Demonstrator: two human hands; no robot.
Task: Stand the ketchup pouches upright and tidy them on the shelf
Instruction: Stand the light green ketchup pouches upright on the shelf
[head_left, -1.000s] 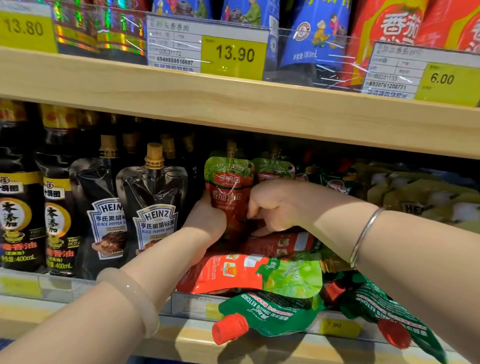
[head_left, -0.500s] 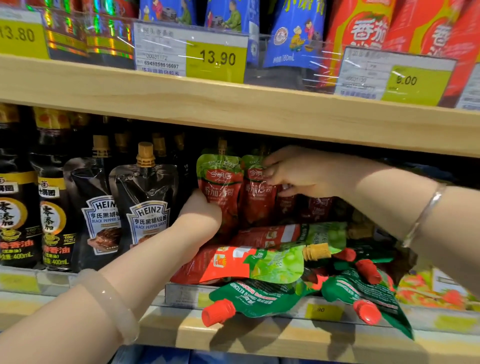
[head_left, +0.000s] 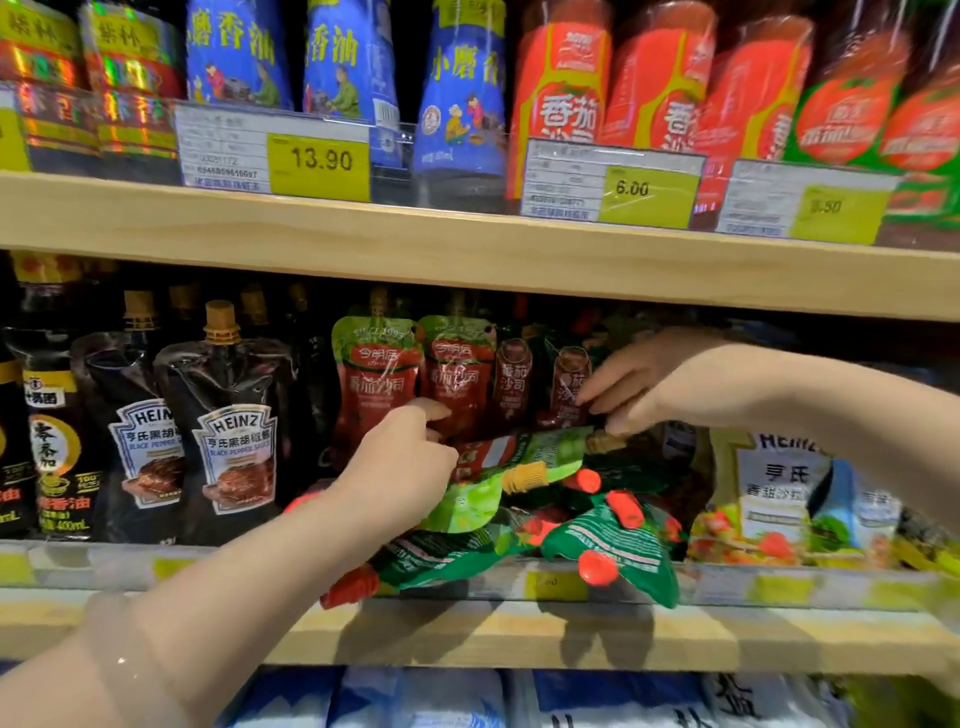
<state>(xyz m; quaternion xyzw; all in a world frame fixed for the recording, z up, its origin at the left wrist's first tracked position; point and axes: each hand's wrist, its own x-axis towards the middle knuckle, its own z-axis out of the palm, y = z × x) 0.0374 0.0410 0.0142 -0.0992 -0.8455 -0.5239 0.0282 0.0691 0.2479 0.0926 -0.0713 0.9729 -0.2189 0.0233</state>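
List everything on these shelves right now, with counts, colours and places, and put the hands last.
Upright ketchup pouches: four visible, red with green tops, middle shelf centre.
Fallen ketchup pouches: a heap, count unclear, green and red with red or tan caps, spilling over the shelf front.
Heinz black pepper sauce pouches: two in front, black, left of the ketchup.
Sesame oil bottles: dark, far left, count unclear.
Heinz salad dressing pouches: pale, right, count unclear.
Blue sesame oil bottles: three, top shelf.
Red ketchup bottles: several, top shelf right.
Price tags: yellow, shelf edges.
Left hand: on the heap.
Right hand: at the rightmost upright pouch.
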